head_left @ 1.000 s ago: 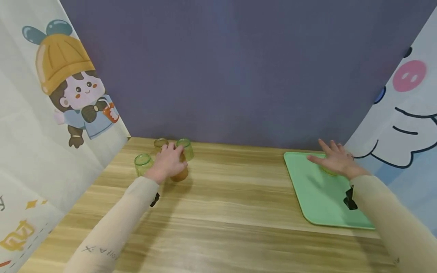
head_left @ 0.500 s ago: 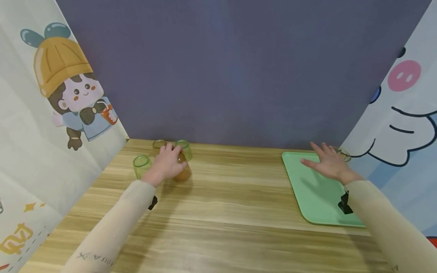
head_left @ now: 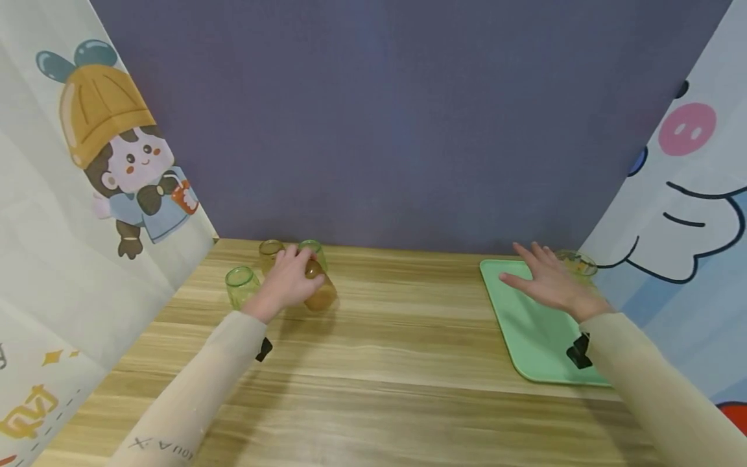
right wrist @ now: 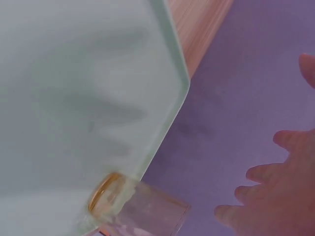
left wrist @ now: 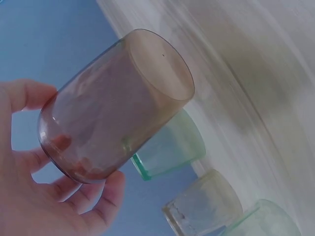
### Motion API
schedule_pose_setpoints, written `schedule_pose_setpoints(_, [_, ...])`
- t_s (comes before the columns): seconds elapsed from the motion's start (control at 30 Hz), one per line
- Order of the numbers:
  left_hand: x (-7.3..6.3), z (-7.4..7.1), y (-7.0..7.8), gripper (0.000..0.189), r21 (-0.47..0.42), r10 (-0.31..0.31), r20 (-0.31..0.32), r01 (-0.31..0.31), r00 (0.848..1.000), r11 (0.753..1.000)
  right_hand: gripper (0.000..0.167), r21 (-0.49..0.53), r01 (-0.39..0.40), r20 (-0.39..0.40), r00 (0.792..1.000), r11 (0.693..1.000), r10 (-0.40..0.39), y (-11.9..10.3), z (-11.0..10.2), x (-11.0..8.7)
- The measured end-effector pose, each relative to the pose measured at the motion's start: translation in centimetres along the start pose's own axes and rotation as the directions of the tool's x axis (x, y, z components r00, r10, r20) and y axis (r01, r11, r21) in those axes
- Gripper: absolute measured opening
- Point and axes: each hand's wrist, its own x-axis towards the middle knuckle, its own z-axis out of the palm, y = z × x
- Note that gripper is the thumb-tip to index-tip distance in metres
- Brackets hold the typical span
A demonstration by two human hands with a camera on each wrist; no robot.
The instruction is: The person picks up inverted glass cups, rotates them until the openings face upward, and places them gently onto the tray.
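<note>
the wooden table (head_left: 397,350) bears everything, with the green tray (head_left: 543,344) at its right; the right hand (head_left: 545,285) is spread wide over the tray, holding nothing, its fingers just beside an amber-rimmed glass (right wrist: 140,209) at the tray's edge, so a careless sweep could knock that glass over. the left hand (head_left: 286,283) holds the brown glass (head_left: 321,295) over the table's left part. the likeliest mishap, i'd judge, is a slip: the fingertips grip only one end of smooth, curved glass, leaving most of its length unsupported. a sideways swing might also clip the nearby green glass (head_left: 320,257), the brownish glass (head_left: 270,253) or the front-left green glass (head_left: 240,290). the brown glass is tilted, its long axis running from the fingers down and rightward in the head view; its free, thin-edged end, probably the mouth, points toward the tabletop; whether it touches, i can't tell.
</note>
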Motion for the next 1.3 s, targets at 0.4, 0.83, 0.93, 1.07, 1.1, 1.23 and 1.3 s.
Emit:
schedule_pose_setpoints(0.4, [-2.5,-1.3,-0.7,0.05,-0.189,0.011,0.0,-0.011,1.0,0.982,0.091,0.118,-0.014,-0.08,0.997,0.993,0.023,-5.3,1.9,-4.3])
schedule_pose_setpoints(0.83, [-3.1,-0.4,0.2,0.049,-0.317,0.001,-0.039,-0.013,0.999,0.948,0.087,0.254,-0.002,-0.119,0.992,0.967,0.033,-7.0,2.7,-4.2])
schedule_pose_setpoints(0.93, [-3.0,0.0,0.3,0.048,-0.351,-0.002,-0.064,-0.021,0.998,0.936,0.085,0.271,0.004,-0.133,0.991,0.963,0.033,-7.4,2.9,-4.3])
schedule_pose_setpoints(1.07, [-3.0,0.6,0.3,0.047,-0.398,-0.011,-0.076,-0.02,0.997,0.917,0.084,0.308,0.017,-0.146,0.989,0.951,0.03,-7.8,3.2,-4.5])
schedule_pose_setpoints(1.1, [-3.0,0.8,0.3,0.047,-0.41,-0.014,-0.074,-0.018,0.997,0.912,0.083,0.315,0.019,-0.149,0.988,0.949,0.029,-7.9,3.3,-4.5])
schedule_pose_setpoints(1.23, [-2.5,1.4,1.0,0.048,-0.449,-0.041,-0.077,0.002,0.996,0.894,0.083,0.342,0.041,-0.154,0.988,0.939,0.013,-7.3,3.1,-3.5])
schedule_pose_setpoints(1.3, [-2.2,1.6,1.4,0.049,-0.464,-0.049,-0.082,0.005,0.995,0.886,0.082,0.362,0.058,-0.158,0.987,0.93,0.0,-7.0,3.0,-3.1])
